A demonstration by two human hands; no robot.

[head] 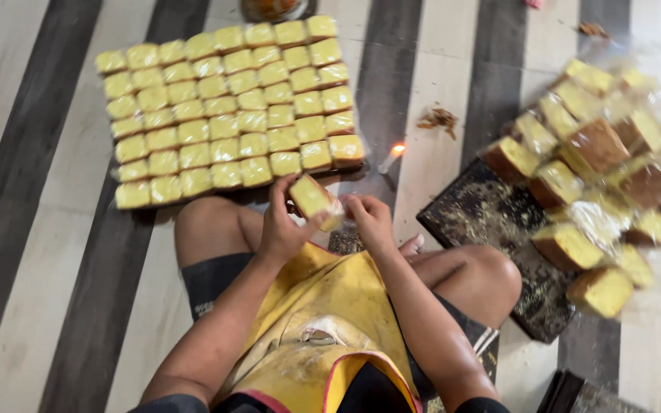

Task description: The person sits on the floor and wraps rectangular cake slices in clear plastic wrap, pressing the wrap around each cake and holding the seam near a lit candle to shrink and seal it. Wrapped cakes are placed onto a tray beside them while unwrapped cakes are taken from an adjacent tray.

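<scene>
The person is sitting on the striped floor (32,229), and both hands are meeting just above the knees, near the middle of the head view. The left hand (283,226) is gripping a wrapped cake slice (314,200), with its fingers curling closed around the slice's lower left side. The right hand (370,220) is touching the same slice from its 4 o'clock side, with fingers pinching narrowly at the wrapper edge. The slice is tilting, its yellow face turned up.

At 11 o'clock from the hands, a block of wrapped slices (227,115) is lying in tidy rows on the floor, its nearest row sitting just beyond the held slice. At 1 o'clock, a lit candle (390,157) is burning, near the block's right corner. At 3 o'clock, a loose pile of slices (598,176) in clear plastic is lying partly over a dark tray (483,218) dusted with crumbs. A yellow apron (323,329) is covering the person's lap. Some brown crumbs (439,118) are lying beyond the candle.
</scene>
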